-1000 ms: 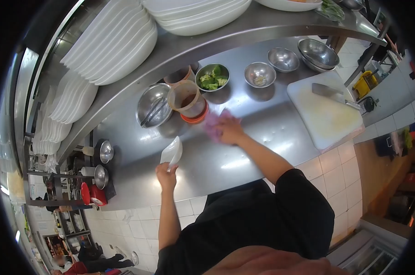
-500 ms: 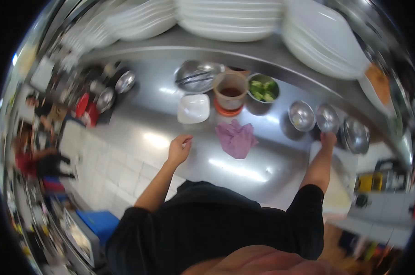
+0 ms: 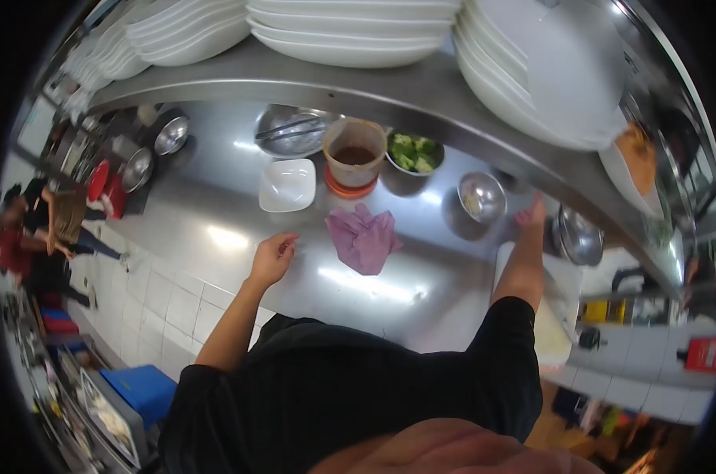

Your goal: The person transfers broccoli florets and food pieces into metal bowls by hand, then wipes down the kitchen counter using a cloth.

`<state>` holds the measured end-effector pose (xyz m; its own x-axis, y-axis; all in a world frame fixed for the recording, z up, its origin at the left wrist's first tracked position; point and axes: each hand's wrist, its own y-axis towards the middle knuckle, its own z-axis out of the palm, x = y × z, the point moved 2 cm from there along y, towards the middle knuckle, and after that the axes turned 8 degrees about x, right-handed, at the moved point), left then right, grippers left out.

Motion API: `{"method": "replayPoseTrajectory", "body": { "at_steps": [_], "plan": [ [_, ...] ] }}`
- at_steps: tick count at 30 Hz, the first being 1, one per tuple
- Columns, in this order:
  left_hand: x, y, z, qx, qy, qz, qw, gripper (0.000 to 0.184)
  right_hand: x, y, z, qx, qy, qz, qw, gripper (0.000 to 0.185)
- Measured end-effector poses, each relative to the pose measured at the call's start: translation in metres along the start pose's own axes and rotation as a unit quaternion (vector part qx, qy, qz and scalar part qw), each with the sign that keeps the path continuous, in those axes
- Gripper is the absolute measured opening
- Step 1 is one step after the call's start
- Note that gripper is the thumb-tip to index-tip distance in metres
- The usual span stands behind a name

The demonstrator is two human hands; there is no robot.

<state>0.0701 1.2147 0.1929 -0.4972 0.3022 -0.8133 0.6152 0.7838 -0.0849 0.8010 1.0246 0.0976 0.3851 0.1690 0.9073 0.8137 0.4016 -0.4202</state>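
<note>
My left hand [image 3: 273, 259] hovers over the near left of the steel counter with its fingers loosely curled, slightly apart and holding nothing visible. At the right, my right hand [image 3: 533, 213] reaches toward the shelf edge. Its fingers look stretched out, with no bowl visibly in them. A small steel bowl [image 3: 482, 197] with a little pale food in it stands just left of this hand. Another steel bowl [image 3: 512, 181] is mostly hidden under the shelf. To the right are stacked steel bowls [image 3: 581, 237]. A crumpled purple cloth [image 3: 364, 239] lies between my hands.
A white square bowl [image 3: 288, 186], a tub of brown liquid [image 3: 355, 155], a bowl of green vegetables [image 3: 415, 153] and a steel bowl with tongs [image 3: 288, 130] stand behind. Stacked white plates [image 3: 350, 35] fill the overhead shelf [image 3: 334, 93]. A cutting board [image 3: 549, 336] lies right. People stand far left.
My right hand has come away from the small steel bowl it was touching, and that bowl now sits farther under the shelf. My left fingers have loosened. The whole view has shifted.
</note>
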Motion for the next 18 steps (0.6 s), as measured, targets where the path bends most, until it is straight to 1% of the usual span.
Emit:
{"method": "replayPoseTrajectory", "body": {
  "at_steps": [1,2,3,4,5,6,7,8,10,12,14,15,16,17,18],
  "plan": [
    [0.002,-0.007,-0.006,-0.011,0.017,-0.042,0.999,0.026,0.003,0.008,0.017,0.014,-0.103,-0.046,0.993,0.081],
    [0.004,-0.014,-0.01,-0.051,0.016,-0.064,0.997,0.026,0.005,0.023,0.035,0.025,-0.236,-0.107,0.965,0.08],
    [0.007,-0.016,-0.017,-0.048,0.056,-0.057,0.996,0.025,0.007,0.035,0.054,0.037,-0.379,-0.174,0.908,0.08],
    [0.008,-0.02,-0.027,-0.048,0.096,-0.055,0.993,0.024,0.009,0.048,0.071,0.046,-0.479,-0.222,0.848,0.079],
    [0.002,-0.026,-0.038,-0.056,0.105,-0.084,0.989,0.024,0.011,0.06,0.082,0.049,-0.554,-0.262,0.788,0.079],
    [-0.004,-0.033,-0.049,-0.061,0.109,-0.11,0.986,0.023,0.01,0.077,0.086,0.05,-0.595,-0.28,0.752,0.078],
    [0.0,-0.038,-0.056,-0.114,0.103,-0.138,0.978,0.023,0.016,0.086,0.101,0.053,-0.615,-0.286,0.733,0.077],
    [0.009,-0.04,-0.062,-0.129,0.104,-0.144,0.976,0.024,0.016,0.102,0.1,0.045,-0.637,-0.287,0.714,0.077],
    [0.012,-0.057,-0.072,-0.174,0.111,-0.165,0.964,0.025,0.026,0.118,0.108,0.034,-0.648,-0.276,0.709,0.076],
    [0.013,-0.058,-0.08,-0.174,0.121,-0.187,0.959,0.025,0.031,0.126,0.115,0.019,-0.644,-0.255,0.721,0.075],
    [0.011,-0.054,-0.081,-0.185,0.114,-0.19,0.957,0.024,0.035,0.13,0.116,0.005,-0.624,-0.241,0.744,0.073],
    [0.009,-0.05,-0.078,-0.173,0.114,-0.195,0.959,0.025,0.037,0.131,0.116,-0.001,-0.605,-0.238,0.76,0.073],
    [0.008,-0.045,-0.075,-0.158,0.111,-0.2,0.96,0.026,0.042,0.131,0.115,-0.001,-0.583,-0.234,0.778,0.072],
    [0.012,-0.04,-0.07,-0.158,0.129,-0.182,0.962,0.025,0.045,0.128,0.113,-0.004,-0.553,-0.232,0.8,0.072],
    [0.012,-0.036,-0.068,-0.153,0.129,-0.183,0.963,0.025,0.05,0.123,0.108,-0.006,-0.517,-0.228,0.825,0.072]
  ]
}}
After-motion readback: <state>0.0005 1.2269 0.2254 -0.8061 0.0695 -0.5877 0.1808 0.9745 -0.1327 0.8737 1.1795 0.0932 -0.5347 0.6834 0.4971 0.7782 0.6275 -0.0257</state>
